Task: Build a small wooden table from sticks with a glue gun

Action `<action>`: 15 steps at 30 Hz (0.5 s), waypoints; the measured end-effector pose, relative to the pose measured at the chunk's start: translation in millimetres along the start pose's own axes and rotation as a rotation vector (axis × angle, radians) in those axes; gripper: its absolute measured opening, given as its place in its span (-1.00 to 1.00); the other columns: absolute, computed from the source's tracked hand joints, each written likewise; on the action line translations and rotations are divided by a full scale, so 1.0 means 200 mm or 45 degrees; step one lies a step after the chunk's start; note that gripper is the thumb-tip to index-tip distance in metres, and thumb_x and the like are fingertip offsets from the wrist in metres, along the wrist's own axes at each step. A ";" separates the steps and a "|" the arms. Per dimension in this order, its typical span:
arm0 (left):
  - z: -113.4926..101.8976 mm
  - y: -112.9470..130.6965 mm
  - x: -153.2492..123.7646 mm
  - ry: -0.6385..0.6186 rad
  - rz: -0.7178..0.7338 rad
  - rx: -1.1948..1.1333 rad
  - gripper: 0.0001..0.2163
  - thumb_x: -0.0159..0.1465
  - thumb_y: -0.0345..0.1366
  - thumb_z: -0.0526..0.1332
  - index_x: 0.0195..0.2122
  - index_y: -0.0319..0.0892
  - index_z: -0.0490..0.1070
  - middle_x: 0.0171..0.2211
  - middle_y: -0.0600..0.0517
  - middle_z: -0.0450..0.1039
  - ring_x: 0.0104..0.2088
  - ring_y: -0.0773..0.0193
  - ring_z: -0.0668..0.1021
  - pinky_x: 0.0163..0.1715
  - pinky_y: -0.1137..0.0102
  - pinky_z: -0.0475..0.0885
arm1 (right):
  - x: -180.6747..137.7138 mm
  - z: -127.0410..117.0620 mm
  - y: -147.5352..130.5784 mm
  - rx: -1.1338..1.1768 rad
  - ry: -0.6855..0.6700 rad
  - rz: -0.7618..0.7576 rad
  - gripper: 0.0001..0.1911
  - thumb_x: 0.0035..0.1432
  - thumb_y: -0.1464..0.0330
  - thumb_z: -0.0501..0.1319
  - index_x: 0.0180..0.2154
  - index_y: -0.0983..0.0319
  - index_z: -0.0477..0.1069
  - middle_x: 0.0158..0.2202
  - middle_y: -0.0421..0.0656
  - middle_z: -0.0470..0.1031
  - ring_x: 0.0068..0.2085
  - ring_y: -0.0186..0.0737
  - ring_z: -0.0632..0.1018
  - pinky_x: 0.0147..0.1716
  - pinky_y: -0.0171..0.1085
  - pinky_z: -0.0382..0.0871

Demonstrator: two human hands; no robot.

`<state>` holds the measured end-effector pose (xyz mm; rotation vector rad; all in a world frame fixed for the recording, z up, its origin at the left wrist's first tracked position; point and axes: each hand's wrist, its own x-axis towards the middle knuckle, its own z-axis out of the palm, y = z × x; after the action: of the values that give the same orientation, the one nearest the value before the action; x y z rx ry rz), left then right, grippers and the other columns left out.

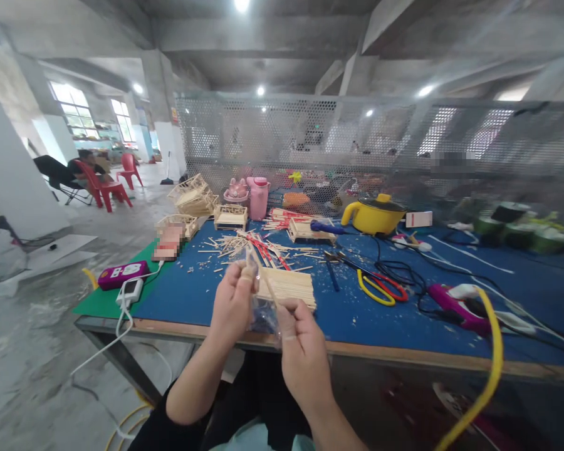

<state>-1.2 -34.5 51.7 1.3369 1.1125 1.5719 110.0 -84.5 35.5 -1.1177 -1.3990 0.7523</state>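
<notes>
Mid-frame, from where I stand: left hand (236,293) pinched on crinkled clear plastic film (264,315); right hand (301,332) pinched on a thin pale wooden stick (269,288) slanting between them; uneven pull could snap it; loose film might snag.

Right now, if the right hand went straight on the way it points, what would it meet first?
Probably the pale wooden sticks laid side by side on the blue tabletop, though how high the right hand sits above them is unclear.
</notes>
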 end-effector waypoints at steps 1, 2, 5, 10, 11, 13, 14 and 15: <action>0.00 0.00 -0.01 0.005 -0.032 -0.012 -0.77 0.32 -0.11 -0.01 -0.31 -0.12 0.30 -0.62 0.19 0.16 -0.70 0.43 0.19 -0.70 0.49 0.15 | 0.00 0.02 0.01 0.034 -0.028 0.000 -0.74 0.29 0.18 -0.01 -0.29 0.21 0.29 -0.55 -0.28 0.30 -0.54 -0.34 0.28 -0.52 -0.36 0.19; 0.01 0.01 -0.01 0.020 -0.037 -0.015 -0.74 0.33 -0.09 -0.05 -0.34 -0.11 0.28 -0.62 0.19 0.15 -0.69 0.41 0.19 -0.69 0.48 0.15 | -0.01 0.03 0.02 0.062 -0.057 -0.001 -0.75 0.30 0.19 -0.02 -0.28 0.21 0.29 -0.54 -0.28 0.31 -0.53 -0.34 0.28 -0.52 -0.36 0.19; 0.03 0.02 -0.05 0.079 0.090 0.155 -0.66 0.36 -0.03 -0.13 -0.36 -0.11 0.27 -0.58 0.14 0.18 -0.58 0.35 0.27 -0.57 0.45 0.21 | -0.04 0.07 0.03 0.091 -0.097 -0.014 -0.77 0.31 0.21 -0.03 -0.27 0.19 0.28 -0.55 -0.28 0.33 -0.54 -0.33 0.31 -0.52 -0.35 0.20; 0.05 0.05 -0.14 0.076 0.215 0.520 -0.65 0.37 -0.03 -0.17 -0.39 -0.10 0.21 -0.56 0.11 0.22 -0.56 0.31 0.30 -0.51 0.42 0.21 | -0.12 0.05 -0.02 0.019 0.022 -0.012 -0.80 0.29 0.22 0.00 -0.23 0.18 0.28 -0.50 -0.24 0.41 -0.51 -0.29 0.41 -0.53 -0.36 0.24; 0.05 0.06 -0.15 0.061 0.213 0.532 -0.65 0.37 -0.03 -0.18 -0.36 -0.10 0.23 -0.56 0.11 0.23 -0.57 0.31 0.30 -0.52 0.42 0.21 | -0.13 0.04 -0.03 0.009 0.032 -0.002 -0.81 0.29 0.22 0.00 -0.21 0.18 0.27 -0.52 -0.25 0.41 -0.52 -0.29 0.41 -0.55 -0.36 0.23; 0.06 0.09 -0.17 0.041 0.209 0.529 -0.64 0.37 -0.02 -0.18 -0.30 -0.11 0.27 -0.56 0.11 0.26 -0.60 0.31 0.30 -0.55 0.42 0.21 | -0.15 0.03 -0.04 0.009 0.026 0.021 -0.81 0.29 0.22 0.00 -0.19 0.17 0.26 -0.56 -0.27 0.39 -0.55 -0.30 0.40 -0.60 -0.37 0.20; 0.06 0.11 -0.18 0.037 0.206 0.519 -0.63 0.37 -0.02 -0.18 -0.27 -0.11 0.29 -0.56 0.10 0.28 -0.60 0.31 0.30 -0.55 0.42 0.21 | -0.15 0.03 -0.05 0.014 0.025 0.026 -0.82 0.29 0.22 0.00 -0.19 0.17 0.26 -0.56 -0.27 0.40 -0.56 -0.30 0.40 -0.61 -0.37 0.19; 0.06 0.12 -0.19 0.032 0.200 0.507 -0.62 0.36 -0.01 -0.18 -0.25 -0.12 0.31 -0.55 0.08 0.31 -0.61 0.32 0.31 -0.56 0.42 0.21 | -0.16 0.02 -0.05 0.020 0.029 0.024 -0.82 0.29 0.22 0.00 -0.21 0.17 0.26 -0.54 -0.26 0.42 -0.55 -0.30 0.41 -0.60 -0.37 0.21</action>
<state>15.5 -75.5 63.0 1.7042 1.4185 1.5311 100.3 -116.6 32.4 -1.1254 -1.3626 0.7605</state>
